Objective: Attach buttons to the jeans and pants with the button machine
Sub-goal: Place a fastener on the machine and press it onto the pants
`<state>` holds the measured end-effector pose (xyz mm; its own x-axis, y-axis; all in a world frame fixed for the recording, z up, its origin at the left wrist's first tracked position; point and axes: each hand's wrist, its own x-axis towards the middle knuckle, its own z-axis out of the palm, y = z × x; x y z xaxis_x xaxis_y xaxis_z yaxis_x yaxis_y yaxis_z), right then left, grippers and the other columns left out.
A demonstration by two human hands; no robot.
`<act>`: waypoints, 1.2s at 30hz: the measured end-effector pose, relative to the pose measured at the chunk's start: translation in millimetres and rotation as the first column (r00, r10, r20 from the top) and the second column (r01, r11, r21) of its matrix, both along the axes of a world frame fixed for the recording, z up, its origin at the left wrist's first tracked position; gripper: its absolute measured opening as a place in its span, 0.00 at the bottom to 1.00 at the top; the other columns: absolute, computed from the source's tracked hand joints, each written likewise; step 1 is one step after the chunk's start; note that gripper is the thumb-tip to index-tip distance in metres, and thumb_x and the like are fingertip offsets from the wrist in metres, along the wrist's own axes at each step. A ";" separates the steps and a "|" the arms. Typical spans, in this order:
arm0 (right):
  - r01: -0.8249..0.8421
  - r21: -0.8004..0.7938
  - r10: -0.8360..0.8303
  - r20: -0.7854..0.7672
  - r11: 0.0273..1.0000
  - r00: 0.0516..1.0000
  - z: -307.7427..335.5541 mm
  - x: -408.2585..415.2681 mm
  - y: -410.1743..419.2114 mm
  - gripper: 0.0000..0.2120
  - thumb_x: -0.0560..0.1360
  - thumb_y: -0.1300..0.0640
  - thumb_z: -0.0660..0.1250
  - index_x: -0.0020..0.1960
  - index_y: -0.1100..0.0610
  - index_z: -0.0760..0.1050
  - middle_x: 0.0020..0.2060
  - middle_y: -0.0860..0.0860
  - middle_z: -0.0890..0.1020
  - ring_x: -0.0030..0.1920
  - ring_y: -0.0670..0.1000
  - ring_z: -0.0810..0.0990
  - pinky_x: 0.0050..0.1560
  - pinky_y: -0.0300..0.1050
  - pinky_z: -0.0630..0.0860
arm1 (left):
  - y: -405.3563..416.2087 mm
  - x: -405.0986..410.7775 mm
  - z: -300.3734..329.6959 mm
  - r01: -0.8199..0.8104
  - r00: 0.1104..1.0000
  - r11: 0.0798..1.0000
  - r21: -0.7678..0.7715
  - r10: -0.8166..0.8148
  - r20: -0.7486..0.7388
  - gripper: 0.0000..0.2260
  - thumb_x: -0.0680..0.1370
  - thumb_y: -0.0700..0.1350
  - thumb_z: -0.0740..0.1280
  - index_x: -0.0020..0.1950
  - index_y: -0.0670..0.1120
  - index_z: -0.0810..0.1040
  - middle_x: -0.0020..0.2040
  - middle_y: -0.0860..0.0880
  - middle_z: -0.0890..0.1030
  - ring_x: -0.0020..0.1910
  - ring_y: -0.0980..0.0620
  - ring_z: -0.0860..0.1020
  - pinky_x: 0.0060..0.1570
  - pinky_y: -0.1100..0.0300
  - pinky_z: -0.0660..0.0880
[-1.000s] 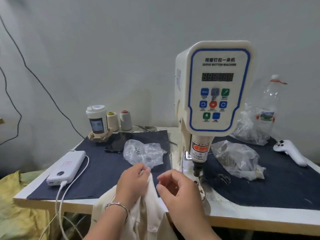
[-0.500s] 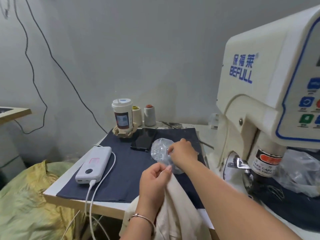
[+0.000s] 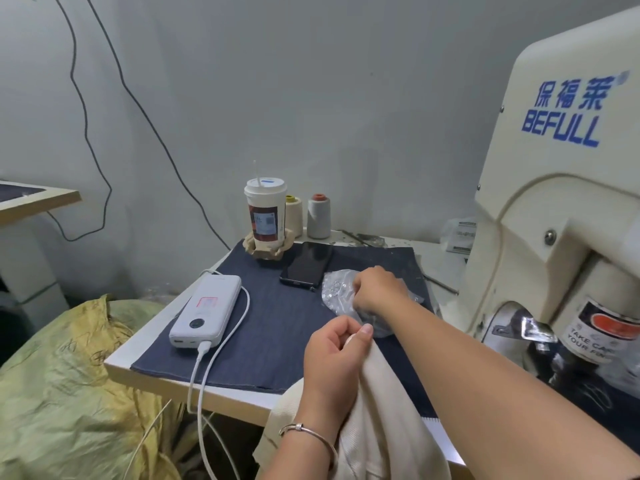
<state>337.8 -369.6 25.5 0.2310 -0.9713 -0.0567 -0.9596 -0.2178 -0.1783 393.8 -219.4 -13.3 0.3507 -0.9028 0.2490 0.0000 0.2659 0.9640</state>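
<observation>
My left hand (image 3: 334,355) grips a fold of the cream pants (image 3: 377,427), holding it up at the table's front edge. My right hand (image 3: 377,291) reaches across to a clear plastic bag of buttons (image 3: 334,289) on the dark cloth; its fingers are curled down into the bag, and what they touch is hidden. The cream button machine (image 3: 561,202) stands at the right, its press head (image 3: 540,336) low beside my right forearm.
A white power bank (image 3: 207,310) with a cable, a black phone (image 3: 306,265), a lidded drink cup (image 3: 265,216) and two thread cones (image 3: 318,216) sit on the denim-covered table (image 3: 270,323). A yellow-green sack (image 3: 62,393) lies on the floor at the left.
My right hand has moved left from in front of the pants to the button bag and dug its fingers in. The view has swung left and nearer. My left hand keeps its hold.
</observation>
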 end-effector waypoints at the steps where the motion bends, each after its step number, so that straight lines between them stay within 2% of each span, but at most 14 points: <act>1: -0.002 0.008 0.002 -0.005 1.000 1.000 0.8 0.8 -0.1 0.21 0.66 0.62 0.70 0.59 0.53 0.78 0.59 0.53 0.77 0.60 0.57 0.75 0.50 0.46 0.70 | 0.0 0.1 -0.3 0.001 1.000 1.000 -0.001 -0.001 0.002 0.13 0.70 0.49 0.68 0.33 0.42 0.72 0.31 0.48 0.68 0.34 0.52 0.65 0.37 0.57 0.61; 7: -0.019 -0.036 0.019 -0.021 0.999 1.000 -2.8 7.0 -0.5 0.17 0.69 0.65 0.66 0.58 0.55 0.78 0.59 0.55 0.76 0.59 0.58 0.75 0.51 0.46 0.72 | 0.2 0.0 -1.2 0.007 1.000 1.000 -0.012 -0.007 -0.015 0.12 0.71 0.49 0.68 0.33 0.43 0.72 0.31 0.47 0.68 0.34 0.51 0.65 0.38 0.57 0.61; 11: -0.054 -0.050 0.053 -0.030 0.997 0.998 -4.5 8.2 0.2 0.16 0.74 0.62 0.62 0.61 0.55 0.76 0.61 0.56 0.71 0.61 0.58 0.73 0.54 0.48 0.72 | 0.1 -0.8 -0.6 0.000 1.000 1.000 -0.011 0.000 -0.008 0.11 0.71 0.49 0.68 0.31 0.46 0.71 0.31 0.47 0.67 0.34 0.51 0.64 0.38 0.57 0.60; 16: -0.009 -0.114 0.016 0.063 0.993 0.998 -8.5 10.7 6.4 0.13 0.75 0.62 0.61 0.53 0.51 0.80 0.60 0.55 0.72 0.60 0.58 0.73 0.55 0.48 0.72 | 0.1 -1.3 -1.2 -0.005 1.000 1.000 -0.012 0.004 -0.020 0.11 0.70 0.48 0.68 0.31 0.46 0.71 0.30 0.49 0.67 0.34 0.51 0.64 0.37 0.57 0.60; 22: 0.048 -0.167 -0.024 0.140 0.985 0.990 -11.7 10.3 8.9 0.12 0.77 0.60 0.60 0.54 0.53 0.81 0.61 0.55 0.73 0.63 0.58 0.70 0.57 0.49 0.70 | -0.2 -1.8 0.0 0.000 0.999 1.000 -0.020 0.000 -0.033 0.11 0.70 0.47 0.68 0.32 0.45 0.72 0.30 0.48 0.68 0.34 0.50 0.64 0.38 0.56 0.60; 26: 0.061 -0.255 -0.037 0.096 0.965 0.995 -12.0 9.2 10.3 0.13 0.78 0.58 0.60 0.57 0.53 0.80 0.60 0.52 0.73 0.64 0.56 0.67 0.59 0.52 0.67 | -0.1 -1.4 0.6 0.000 1.000 1.000 -0.013 -0.001 -0.020 0.11 0.70 0.48 0.68 0.32 0.45 0.71 0.30 0.46 0.67 0.34 0.50 0.63 0.38 0.56 0.60; 28: 0.080 -0.345 -0.044 0.110 0.935 0.993 -12.7 8.3 12.6 0.12 0.78 0.58 0.60 0.55 0.51 0.81 0.58 0.51 0.74 0.62 0.55 0.67 0.58 0.51 0.65 | -0.3 -1.6 1.3 -0.003 1.000 1.000 -0.002 0.003 -0.010 0.12 0.70 0.48 0.68 0.32 0.43 0.72 0.31 0.46 0.68 0.35 0.50 0.64 0.39 0.56 0.61; 30: 0.107 -0.433 -0.039 0.163 0.895 0.986 -12.3 5.5 16.3 0.10 0.78 0.57 0.62 0.51 0.51 0.82 0.56 0.49 0.74 0.60 0.53 0.67 0.56 0.50 0.64 | -0.2 -2.2 2.0 -0.006 1.000 1.000 0.004 0.006 -0.009 0.14 0.70 0.48 0.68 0.33 0.38 0.72 0.31 0.45 0.69 0.35 0.50 0.65 0.39 0.56 0.62; 33: 0.148 -0.451 -0.011 0.293 0.880 0.956 -7.4 -2.2 29.2 0.07 0.77 0.54 0.65 0.50 0.52 0.82 0.55 0.48 0.73 0.59 0.52 0.66 0.56 0.48 0.64 | 1.0 -2.5 3.8 -0.005 1.000 1.000 0.015 0.005 -0.028 0.16 0.70 0.49 0.68 0.35 0.35 0.72 0.32 0.44 0.70 0.36 0.49 0.66 0.40 0.55 0.63; 36: 0.182 -0.438 0.079 0.514 0.880 0.854 -2.0 -14.3 57.1 0.05 0.75 0.56 0.68 0.45 0.56 0.81 0.52 0.48 0.74 0.57 0.53 0.69 0.53 0.44 0.67 | 1.3 -1.3 5.7 -0.009 0.999 1.000 0.016 0.010 -0.053 0.17 0.71 0.49 0.67 0.35 0.34 0.72 0.32 0.44 0.70 0.36 0.48 0.65 0.40 0.55 0.62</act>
<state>323.4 -312.5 23.6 0.0479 -0.8631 0.5028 -0.7723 -0.3512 -0.5293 392.5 -218.1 -7.6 0.3714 -0.9030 0.2159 0.0488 0.2511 0.9667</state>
